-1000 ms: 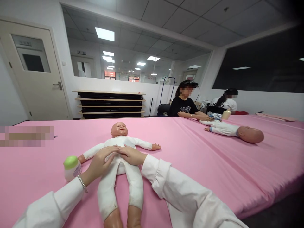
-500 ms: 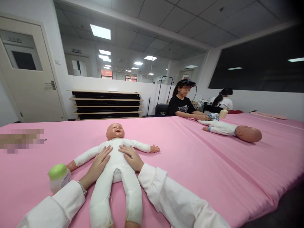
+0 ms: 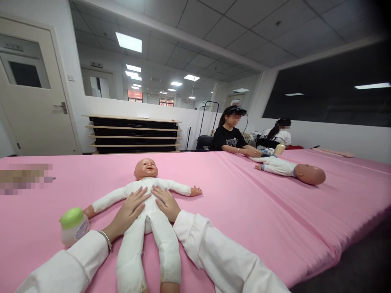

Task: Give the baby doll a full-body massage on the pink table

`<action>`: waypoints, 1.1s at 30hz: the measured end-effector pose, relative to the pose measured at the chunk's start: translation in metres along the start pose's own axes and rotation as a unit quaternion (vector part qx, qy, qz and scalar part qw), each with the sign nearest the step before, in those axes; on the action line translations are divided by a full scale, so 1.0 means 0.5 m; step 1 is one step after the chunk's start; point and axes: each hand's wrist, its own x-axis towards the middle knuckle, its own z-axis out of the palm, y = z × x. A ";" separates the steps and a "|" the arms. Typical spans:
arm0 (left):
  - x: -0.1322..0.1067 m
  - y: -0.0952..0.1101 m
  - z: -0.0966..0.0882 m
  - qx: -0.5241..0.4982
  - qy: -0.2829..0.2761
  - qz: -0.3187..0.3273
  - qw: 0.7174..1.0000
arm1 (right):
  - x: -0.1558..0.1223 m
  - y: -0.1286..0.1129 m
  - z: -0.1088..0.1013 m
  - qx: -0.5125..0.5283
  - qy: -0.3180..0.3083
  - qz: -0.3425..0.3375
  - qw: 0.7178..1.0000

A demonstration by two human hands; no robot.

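Note:
A baby doll [image 3: 146, 169] in a white suit lies on its back on the pink sheet [image 3: 238, 203], head away from me, arms spread. My left hand [image 3: 130, 211] rests flat on the left side of its belly, fingers apart. My right hand [image 3: 166, 202] lies flat on the right side of the belly, fingertips close to those of the left hand. Both sleeves are white; a bead bracelet sits on my left wrist. A small white bottle with a green cap [image 3: 73, 226] stands just left of my left forearm.
Across the table a person in a black shirt [image 3: 229, 136] handles a second doll [image 3: 290, 170] lying on the sheet; another person in white [image 3: 276, 136] sits behind. Black shelving [image 3: 134, 134] and a door [image 3: 27, 89] line the far wall.
My hands slid from the doll's lower belly up to its upper belly and spread apart, then drew close again. The view shifted slightly to the right.

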 end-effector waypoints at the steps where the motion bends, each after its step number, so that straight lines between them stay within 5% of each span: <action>1: 0.000 -0.005 0.004 -0.002 0.007 -0.031 0.999 | 0.000 0.004 0.002 -0.007 0.018 0.025 1.000; 5: -0.003 -0.015 0.011 -0.002 0.061 -0.088 0.994 | -0.003 0.010 0.006 -0.037 0.052 0.029 0.998; 10: -0.005 -0.001 0.005 -0.018 0.056 0.002 0.998 | 0.002 0.011 0.003 -0.039 -0.021 -0.093 0.995; 16: 0.002 -0.006 0.008 -0.049 0.001 -0.038 0.998 | 0.009 0.020 0.005 -0.081 -0.033 -0.047 0.995; 21: 0.000 -0.027 0.016 -0.051 0.053 -0.109 0.991 | 0.003 0.028 0.014 -0.108 0.037 -0.024 0.993; 24: -0.005 -0.023 0.011 -0.034 0.084 -0.074 0.993 | -0.001 0.022 0.015 -0.113 0.069 -0.098 0.986; 27: -0.008 -0.011 0.003 -0.025 0.065 -0.010 0.998 | 0.000 0.009 0.011 -0.112 0.021 -0.156 0.981; 33: -0.001 -0.018 0.012 -0.040 0.007 -0.055 0.998 | 0.010 0.010 0.006 -0.122 -0.031 -0.062 0.990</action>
